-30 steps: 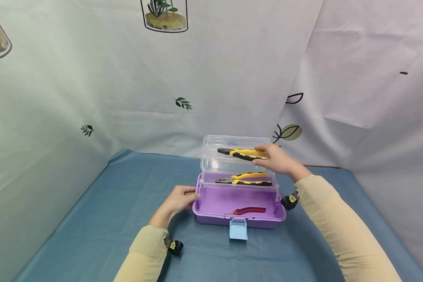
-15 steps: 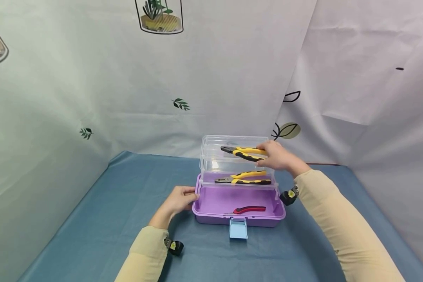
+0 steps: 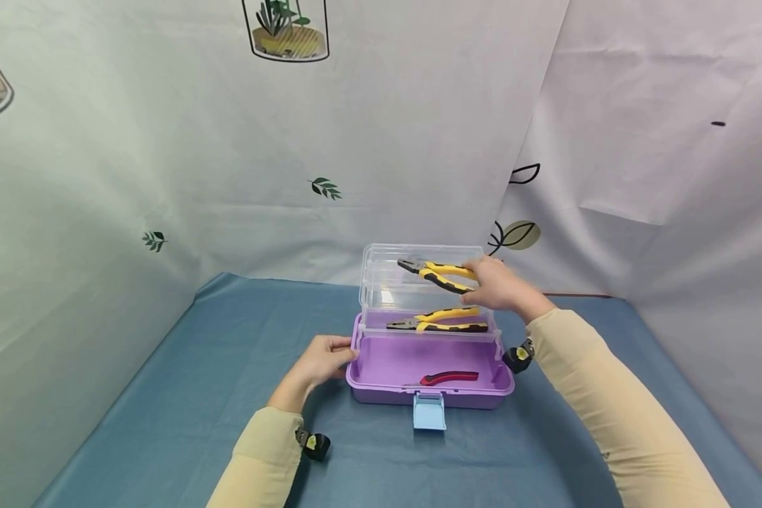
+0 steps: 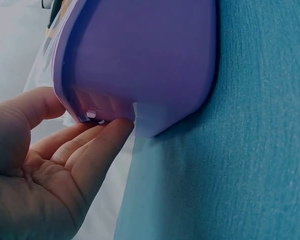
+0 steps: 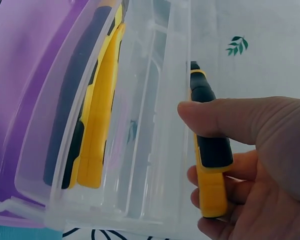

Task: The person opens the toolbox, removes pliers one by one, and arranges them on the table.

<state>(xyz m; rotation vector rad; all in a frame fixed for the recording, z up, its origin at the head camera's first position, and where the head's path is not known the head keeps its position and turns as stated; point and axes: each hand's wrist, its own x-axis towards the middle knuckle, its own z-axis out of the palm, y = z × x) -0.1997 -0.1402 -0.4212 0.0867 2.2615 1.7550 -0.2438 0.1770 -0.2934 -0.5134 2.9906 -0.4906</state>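
Note:
The right hand [image 3: 502, 286] holds yellow-black pliers [image 3: 446, 280] by the handles, in front of the raised clear lid [image 3: 387, 296]. In the right wrist view, thumb and fingers grip the pliers' handles [image 5: 212, 150]. The left hand [image 3: 320, 361] grips the left end of the purple toolbox [image 3: 381, 396], thumb at the rim and fingers against the side wall; its hold also shows in the left wrist view on the box [image 4: 140, 50]. A second yellow-black pair of pliers [image 3: 451, 328] lies in the clear upper tray, and a red-handled tool [image 3: 454, 377] in the purple bottom.
A light-blue latch [image 3: 429, 413] hangs from the toolbox front. Blue cloth [image 3: 228, 395] covers the table, with pale printed curtains [image 3: 387, 127] behind and at the sides. Each wrist carries a small black camera, one left [image 3: 315, 445] and one right [image 3: 516, 358].
The pliers in the right hand have turned slightly, jaws a little higher, and their handles look wider apart. The left hand stays on the toolbox. The head view has shifted slightly.

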